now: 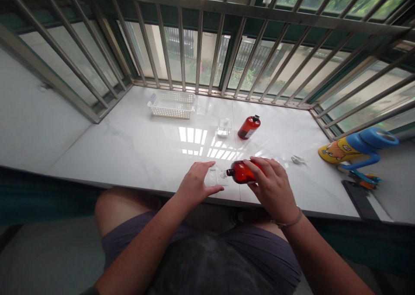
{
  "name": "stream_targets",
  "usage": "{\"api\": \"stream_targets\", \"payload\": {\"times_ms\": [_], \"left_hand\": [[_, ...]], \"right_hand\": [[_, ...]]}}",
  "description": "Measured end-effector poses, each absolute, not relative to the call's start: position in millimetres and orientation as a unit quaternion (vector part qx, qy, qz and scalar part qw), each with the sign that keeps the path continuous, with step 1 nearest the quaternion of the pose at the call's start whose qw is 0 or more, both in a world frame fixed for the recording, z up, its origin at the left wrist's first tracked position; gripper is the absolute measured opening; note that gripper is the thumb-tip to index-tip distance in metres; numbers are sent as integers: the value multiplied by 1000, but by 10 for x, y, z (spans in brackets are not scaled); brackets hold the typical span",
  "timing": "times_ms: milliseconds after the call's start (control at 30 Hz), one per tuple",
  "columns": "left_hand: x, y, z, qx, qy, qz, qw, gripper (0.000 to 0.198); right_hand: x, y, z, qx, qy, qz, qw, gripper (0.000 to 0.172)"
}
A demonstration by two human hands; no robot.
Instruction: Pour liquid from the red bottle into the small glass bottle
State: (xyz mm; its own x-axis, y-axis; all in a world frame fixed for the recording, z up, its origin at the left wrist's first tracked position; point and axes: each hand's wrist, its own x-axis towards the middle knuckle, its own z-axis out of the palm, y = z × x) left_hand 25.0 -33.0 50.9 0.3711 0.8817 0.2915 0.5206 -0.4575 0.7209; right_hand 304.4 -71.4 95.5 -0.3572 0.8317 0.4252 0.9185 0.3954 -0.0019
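Note:
My right hand (pixel 271 183) is wrapped round an amber bottle (pixel 240 172) lying tilted on its side, its dark neck pointing left. The neck meets a small clear glass container (pixel 218 175) on the white marble sill (pixel 136 144). My left hand (pixel 196 183) curls around that clear container, fingers bent at its side. A second amber bottle (pixel 249 127) with a black cap lies farther back on the sill. A small clear glass piece (pixel 223 128) stands just left of it.
A white plastic basket (pixel 171 104) sits at the back left by the window bars (pixel 201 49). A small clear cap-like item (pixel 297 159) lies to the right. A blue and yellow cartoon bottle (pixel 356 147) and a dark phone (pixel 360 199) lie far right.

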Motion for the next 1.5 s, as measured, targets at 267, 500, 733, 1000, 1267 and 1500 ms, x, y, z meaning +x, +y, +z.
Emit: {"api": "stream_targets", "payload": {"times_ms": [267,500,733,1000,1267,1500], "left_hand": [[252,-328,499,782,449,342,263,81],[255,-333,499,780,451,341,267,81],[258,-328,494,779,455,335,271,81],[258,-327,483,777,457,333,277,81],[256,-321,472,775,459,331,281,81],[257,-318,467,774,460,330,285,81]], "right_hand": [[3047,-711,955,-536,-815,-120,186,70],[3054,-714,975,-535,-815,-127,182,70],[3058,-715,975,-536,-814,-128,182,68],[3054,-714,982,-536,-813,-137,180,65],[3043,-712,1007,-535,-811,-147,184,63],[3050,-711,1017,-537,-810,-147,184,66]]}}
